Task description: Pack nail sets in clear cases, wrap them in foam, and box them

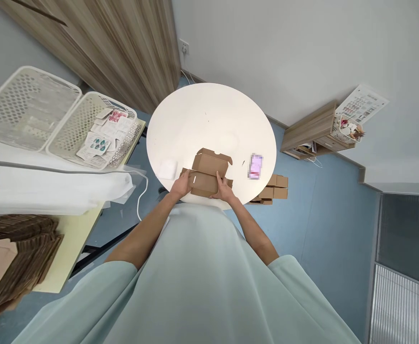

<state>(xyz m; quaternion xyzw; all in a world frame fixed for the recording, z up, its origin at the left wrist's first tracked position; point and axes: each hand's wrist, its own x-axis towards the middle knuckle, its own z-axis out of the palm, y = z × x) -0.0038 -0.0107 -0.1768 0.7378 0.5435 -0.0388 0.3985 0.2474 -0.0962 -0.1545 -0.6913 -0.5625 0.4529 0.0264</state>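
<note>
A brown cardboard box (209, 165), partly folded, lies at the near edge of the round white table (209, 114). Its lid flap points away from me, and side tabs stick out. My left hand (182, 184) grips the box's left side, fingers closed on the cardboard. On the right side, my right hand (224, 188) holds the near part, its thumb along the fold. A small white strip shows on the box beside my left hand. Left of the box sits a soft white packet (168, 169). A pixelated pink-purple item (255, 166) lies to the right.
White plastic baskets, one holding paper packets (100, 138), stand on a side table (64, 258) at left with white sheeting (51, 186) and stacked flat cardboard (19, 258). Folded boxes (276, 187) are on the floor right of the round table. A wooden cabinet (310, 126) is against the wall.
</note>
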